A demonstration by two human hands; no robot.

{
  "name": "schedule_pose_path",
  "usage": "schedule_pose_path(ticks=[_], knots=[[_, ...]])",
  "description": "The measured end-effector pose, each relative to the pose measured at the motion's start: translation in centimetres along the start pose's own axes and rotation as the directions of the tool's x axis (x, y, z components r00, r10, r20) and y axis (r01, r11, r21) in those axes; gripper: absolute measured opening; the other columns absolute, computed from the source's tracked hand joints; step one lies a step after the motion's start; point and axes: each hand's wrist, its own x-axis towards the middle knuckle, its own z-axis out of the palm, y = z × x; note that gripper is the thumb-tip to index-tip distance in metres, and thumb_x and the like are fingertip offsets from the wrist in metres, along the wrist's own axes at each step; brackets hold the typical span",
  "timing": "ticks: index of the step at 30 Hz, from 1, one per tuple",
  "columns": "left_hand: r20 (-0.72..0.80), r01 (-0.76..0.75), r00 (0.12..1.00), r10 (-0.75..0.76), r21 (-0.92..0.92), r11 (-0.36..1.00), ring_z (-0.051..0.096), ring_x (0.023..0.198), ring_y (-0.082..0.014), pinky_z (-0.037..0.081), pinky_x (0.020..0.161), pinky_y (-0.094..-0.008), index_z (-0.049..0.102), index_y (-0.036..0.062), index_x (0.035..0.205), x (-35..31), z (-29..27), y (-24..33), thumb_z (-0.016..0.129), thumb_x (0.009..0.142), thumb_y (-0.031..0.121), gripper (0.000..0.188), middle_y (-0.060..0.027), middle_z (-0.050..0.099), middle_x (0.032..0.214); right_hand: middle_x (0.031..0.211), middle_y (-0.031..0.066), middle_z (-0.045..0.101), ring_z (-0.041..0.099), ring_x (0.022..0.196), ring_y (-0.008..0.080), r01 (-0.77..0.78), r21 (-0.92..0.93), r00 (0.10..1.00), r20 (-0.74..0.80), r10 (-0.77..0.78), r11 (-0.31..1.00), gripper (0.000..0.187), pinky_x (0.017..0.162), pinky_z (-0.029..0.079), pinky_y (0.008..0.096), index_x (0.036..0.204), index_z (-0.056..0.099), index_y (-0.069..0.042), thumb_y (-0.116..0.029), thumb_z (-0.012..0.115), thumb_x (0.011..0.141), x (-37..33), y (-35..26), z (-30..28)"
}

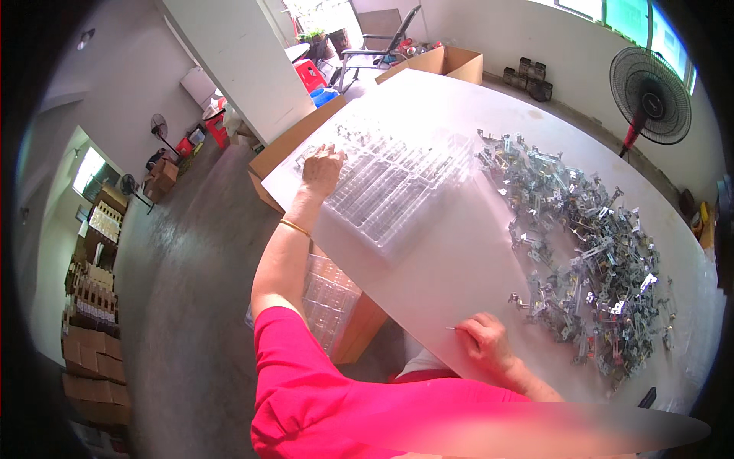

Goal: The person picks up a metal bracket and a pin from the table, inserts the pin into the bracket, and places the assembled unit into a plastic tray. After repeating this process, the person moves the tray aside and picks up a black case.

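Note:
My left hand (323, 171) reaches to the far left of the table, fingers curled down among small metal pieces (353, 138) by the end of a clear plastic tray (386, 236). Whatever those fingers hold is hidden. The tray has long narrow rows and appears stacked on others; glare washes out its far end. Close to the table's near edge, my right hand (487, 342) is closed, with a small thin metal piece (451, 329) sticking out from the fingertips. A wide heap of metal clip-like parts (589, 237) spreads over the table's right side, beyond my right hand.
The white table (451, 283) has a cardboard box (363, 325) below its near left edge, with more clear trays (325, 294) by it. A black standing fan (650, 96) is at the far right. Behind the table are an open carton (462, 64) and a chair (375, 57).

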Motion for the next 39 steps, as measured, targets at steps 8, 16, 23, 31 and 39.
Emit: schedule_pose_path(ticks=[8,16,23,31,39], knots=[[0.166,0.054,0.985,-0.050,-0.017,0.998,0.068,0.107,-0.0282,0.056,0.087,-0.0413,0.069,0.0127,0.113,-0.2,-0.2,0.4,0.059,0.092,0.015,0.024,-0.0151,0.067,0.123,0.082,0.0105,0.066,0.064,0.079,0.0316,0.030,0.008,1.000,-0.009,-0.029,1.000,0.009,0.074,0.052,0.0419,0.087,0.069,-0.007,-0.005,0.070,0.079,0.0,0.2,0.2],[0.335,0.240,0.929,-0.157,-0.223,0.945,0.071,0.089,-0.0364,0.056,0.081,-0.0476,0.068,0.0094,0.115,0.5,-0.8,-0.1,0.060,0.091,0.017,0.026,-0.0202,0.072,0.095,0.081,0.0106,0.065,0.064,0.079,0.0317,0.018,0.018,1.000,-0.008,-0.018,1.000,0.008,0.074,0.051,0.0420,0.086,0.069,-0.007,-0.004,0.070,0.079,0.0,-0.1,0.1],[0.312,0.378,0.910,-0.273,-0.351,0.857,0.070,0.087,-0.0416,0.054,0.083,-0.0506,0.071,-0.0004,0.095,0.3,-0.6,-0.2,0.045,0.102,0.026,0.038,-0.0245,0.071,0.086,0.080,0.0105,0.065,0.063,0.078,0.0318,0.026,0.019,1.000,-0.006,-0.026,0.999,0.008,0.074,0.051,0.0423,0.086,0.068,-0.007,-0.004,0.070,0.078,0.0,0.1,0.1],[0.343,0.370,0.906,-0.248,-0.360,0.856,0.069,0.091,-0.0417,0.053,0.086,-0.0504,0.071,0.0003,0.095,0.6,-0.7,0.1,0.048,0.100,0.029,0.037,-0.0261,0.070,0.090,0.080,0.0102,0.065,0.063,0.079,0.0316,0.014,0.018,1.000,-0.011,-0.014,1.000,0.008,0.073,0.051,0.0419,0.085,0.068,-0.007,-0.003,0.070,0.079,0.0,0.0,0.1],[0.179,0.336,0.941,-0.287,-0.400,0.853,0.070,0.095,-0.0390,0.056,0.084,-0.0473,0.069,0.0008,0.099,-0.1,-3.4,0.7,0.056,0.092,0.015,0.021,-0.0236,0.071,0.095,0.080,0.0108,0.064,0.063,0.078,0.0320,-0.003,0.036,1.000,-0.005,0.003,0.999,0.009,0.071,0.051,0.0421,0.086,0.068,-0.007,-0.003,0.070,0.078,-0.1,-0.6,0.1]])
